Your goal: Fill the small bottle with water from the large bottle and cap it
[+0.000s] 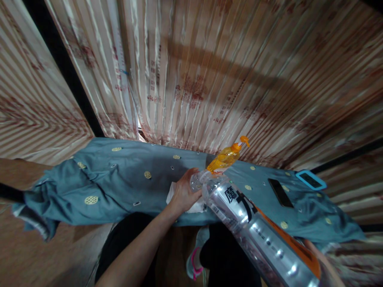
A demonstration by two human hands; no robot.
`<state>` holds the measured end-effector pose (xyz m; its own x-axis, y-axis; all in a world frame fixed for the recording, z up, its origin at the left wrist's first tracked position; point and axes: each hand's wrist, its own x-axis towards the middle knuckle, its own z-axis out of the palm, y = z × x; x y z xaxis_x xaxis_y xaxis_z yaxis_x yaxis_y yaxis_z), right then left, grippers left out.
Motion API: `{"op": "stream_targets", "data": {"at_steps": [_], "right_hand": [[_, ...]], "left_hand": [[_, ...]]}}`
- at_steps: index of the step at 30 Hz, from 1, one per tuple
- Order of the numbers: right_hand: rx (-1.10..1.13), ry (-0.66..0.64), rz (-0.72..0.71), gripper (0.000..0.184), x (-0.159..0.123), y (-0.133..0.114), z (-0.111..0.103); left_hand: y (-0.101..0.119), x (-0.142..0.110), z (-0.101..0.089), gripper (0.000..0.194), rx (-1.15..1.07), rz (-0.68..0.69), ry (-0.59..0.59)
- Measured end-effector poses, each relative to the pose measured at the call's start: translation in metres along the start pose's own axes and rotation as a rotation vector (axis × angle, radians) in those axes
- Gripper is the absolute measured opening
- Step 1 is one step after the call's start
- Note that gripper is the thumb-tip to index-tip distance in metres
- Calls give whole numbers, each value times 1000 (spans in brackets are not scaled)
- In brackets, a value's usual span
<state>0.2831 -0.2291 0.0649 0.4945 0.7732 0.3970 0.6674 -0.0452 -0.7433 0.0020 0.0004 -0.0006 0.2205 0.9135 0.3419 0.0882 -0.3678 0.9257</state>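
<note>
Head view: the person's left hand (pixel 186 193) has its grip closed around a small clear plastic container (pixel 196 181), just above the surface draped in a blue-green cloth with yellow pineapple prints (pixel 119 171). From the lower right, a large clear plastic bottle with a silver and orange label (pixel 260 231) is tilted, its narrow end at the small container; whether the two touch cannot be told. The right hand (pixel 324 265) is at the large bottle's far end, partly hidden behind it, so how firmly its grip is closed cannot be told. Just behind the small container is a yellow-orange pump bottle (pixel 225 158). A white sheet (pixel 170 193) lies under the left hand. Well apart, on the right of the cloth, lie a dark phone (pixel 280 192) and, near it, a light-blue framed device with a dark screen (pixel 311 180).
</note>
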Motion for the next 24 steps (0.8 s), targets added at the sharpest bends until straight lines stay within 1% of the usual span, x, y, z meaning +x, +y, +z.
{"op": "stream_targets", "data": {"at_steps": [3, 5, 8, 11, 15, 19, 21, 24], "right_hand": [[33, -1, 5, 66, 4, 5, -2], [45, 3, 1, 61, 1, 12, -5], [37, 3, 32, 52, -6, 22, -8], [51, -14, 50, 48, -11, 27, -11], [89, -18, 6, 51, -16, 23, -8], [121, -39, -25, 60, -10, 15, -4], [127, -39, -15, 66, -4, 9, -2], [110, -21, 7, 66, -7, -1, 2]], "left_hand": [[1, 0, 0, 56, 11, 4, -7], [0, 0, 0, 55, 19, 1, -10], [-1, 0, 0, 56, 28, 4, -1], [-2, 0, 0, 56, 40, 1, 1], [-2, 0, 0, 55, 43, 5, -8], [-2, 0, 0, 55, 36, 13, -10], [-2, 0, 0, 55, 41, 7, -7], [-2, 0, 0, 56, 46, 1, -2]]}}
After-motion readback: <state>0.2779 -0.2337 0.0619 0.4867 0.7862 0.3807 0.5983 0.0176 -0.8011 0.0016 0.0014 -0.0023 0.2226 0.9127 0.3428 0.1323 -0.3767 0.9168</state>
